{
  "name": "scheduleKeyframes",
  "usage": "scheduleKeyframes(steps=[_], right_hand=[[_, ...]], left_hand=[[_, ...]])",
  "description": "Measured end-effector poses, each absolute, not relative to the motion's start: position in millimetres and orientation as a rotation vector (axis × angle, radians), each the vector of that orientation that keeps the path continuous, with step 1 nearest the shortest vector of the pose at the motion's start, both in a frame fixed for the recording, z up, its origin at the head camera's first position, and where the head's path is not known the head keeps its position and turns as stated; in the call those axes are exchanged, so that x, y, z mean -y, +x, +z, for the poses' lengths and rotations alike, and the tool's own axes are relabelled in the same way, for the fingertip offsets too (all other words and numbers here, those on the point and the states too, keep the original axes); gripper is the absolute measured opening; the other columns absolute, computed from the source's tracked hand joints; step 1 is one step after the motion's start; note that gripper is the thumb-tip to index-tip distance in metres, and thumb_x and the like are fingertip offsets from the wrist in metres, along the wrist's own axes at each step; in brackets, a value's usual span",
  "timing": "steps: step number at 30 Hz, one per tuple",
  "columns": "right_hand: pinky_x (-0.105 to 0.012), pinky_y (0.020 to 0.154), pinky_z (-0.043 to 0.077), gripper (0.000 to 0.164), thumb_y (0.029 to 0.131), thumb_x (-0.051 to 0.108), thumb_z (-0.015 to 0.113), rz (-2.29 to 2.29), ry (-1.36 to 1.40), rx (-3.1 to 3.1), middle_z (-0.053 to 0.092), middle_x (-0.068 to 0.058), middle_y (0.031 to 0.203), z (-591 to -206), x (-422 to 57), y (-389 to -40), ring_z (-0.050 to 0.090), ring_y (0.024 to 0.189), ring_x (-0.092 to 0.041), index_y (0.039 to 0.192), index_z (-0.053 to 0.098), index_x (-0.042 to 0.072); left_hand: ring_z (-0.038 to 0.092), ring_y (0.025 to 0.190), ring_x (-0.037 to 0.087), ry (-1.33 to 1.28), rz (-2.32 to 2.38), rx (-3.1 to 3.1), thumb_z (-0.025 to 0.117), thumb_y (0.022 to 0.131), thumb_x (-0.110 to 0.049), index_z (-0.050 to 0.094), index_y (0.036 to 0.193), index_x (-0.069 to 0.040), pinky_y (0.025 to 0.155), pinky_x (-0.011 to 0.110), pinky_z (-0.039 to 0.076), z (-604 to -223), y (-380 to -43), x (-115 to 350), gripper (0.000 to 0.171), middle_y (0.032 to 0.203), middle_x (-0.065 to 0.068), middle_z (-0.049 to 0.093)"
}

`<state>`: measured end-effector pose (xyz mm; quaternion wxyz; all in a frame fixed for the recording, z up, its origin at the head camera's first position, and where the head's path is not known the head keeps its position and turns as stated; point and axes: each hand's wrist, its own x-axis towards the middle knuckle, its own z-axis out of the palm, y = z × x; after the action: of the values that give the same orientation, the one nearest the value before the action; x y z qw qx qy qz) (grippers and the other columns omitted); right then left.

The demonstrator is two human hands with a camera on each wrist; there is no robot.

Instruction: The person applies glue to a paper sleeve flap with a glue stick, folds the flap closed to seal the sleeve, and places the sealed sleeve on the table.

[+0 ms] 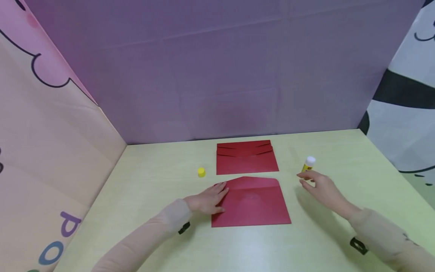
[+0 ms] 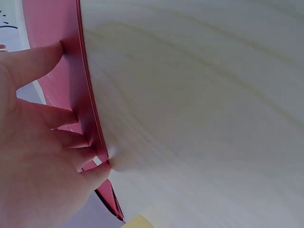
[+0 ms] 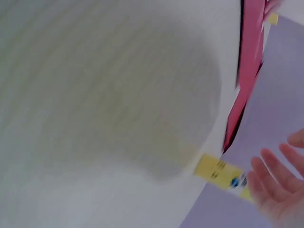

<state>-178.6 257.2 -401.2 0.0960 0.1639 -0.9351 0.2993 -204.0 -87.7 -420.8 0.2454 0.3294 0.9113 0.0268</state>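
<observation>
A red envelope (image 1: 253, 206) lies on the table with its flap unfolded toward the back. My left hand (image 1: 208, 198) rests on the envelope's left side, fingers spread and fairly straight; in the left wrist view the fingertips (image 2: 71, 116) press along its edge. Uncapped, a yellow glue stick (image 1: 308, 163) with a white top stands upright to the right of the envelope. My right hand (image 1: 321, 187) is just in front of the glue stick, fingers loosely bent with a gap between thumb and fingertips. In the right wrist view the fingers overlap the stick's upper part (image 3: 221, 172).
Behind the first envelope lie more red envelopes (image 1: 247, 162), overlapping in a stack. A small yellow cap (image 1: 201, 172) sits on the table to their left. A purple cloth wall (image 1: 221, 75) rises along the table's back edge, with printed panels at both sides.
</observation>
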Motion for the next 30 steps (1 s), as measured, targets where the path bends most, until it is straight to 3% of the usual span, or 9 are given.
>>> scheduleKeyframes(steps=[8, 19, 30], right_hand=[[-0.045, 0.065, 0.048, 0.02, 0.083, 0.003, 0.055, 0.912, 0.309, 2.783, 0.061, -0.025, 0.089, -404.7, -283.9, -183.8, 0.058, 0.077, -0.037, 0.098, 0.058, -0.01], [-0.043, 0.064, 0.048, 0.032, 0.085, 0.009, 0.054, 0.956, 0.167, 2.887, 0.058, -0.032, 0.093, -406.9, -292.5, -191.5, 0.058, 0.08, -0.04, 0.106, 0.05, -0.015], [-0.054, 0.083, 0.041, 0.059, 0.085, 0.014, 0.055, 1.234, 0.083, 2.953, 0.038, -0.042, 0.116, -410.9, -290.0, -204.9, 0.043, 0.103, -0.053, 0.124, 0.028, -0.02]], left_hand=[[0.004, 0.135, 0.021, 0.901, 0.05, -2.491, 0.051, 0.087, -0.037, 0.015, 0.142, -0.009, 0.108, 0.033, 0.013, -422.6, -204.8, 87.4, 0.071, 0.148, 0.007, 0.005], [0.005, 0.135, 0.021, 0.898, 0.041, -2.501, 0.051, 0.087, -0.039, 0.016, 0.142, -0.009, 0.108, 0.033, 0.014, -424.3, -206.0, 87.3, 0.072, 0.148, 0.006, 0.007], [0.004, 0.135, 0.02, 0.871, 0.053, -2.494, 0.051, 0.087, -0.039, 0.015, 0.142, -0.01, 0.108, 0.034, 0.013, -422.7, -205.5, 86.8, 0.072, 0.149, 0.005, 0.005]])
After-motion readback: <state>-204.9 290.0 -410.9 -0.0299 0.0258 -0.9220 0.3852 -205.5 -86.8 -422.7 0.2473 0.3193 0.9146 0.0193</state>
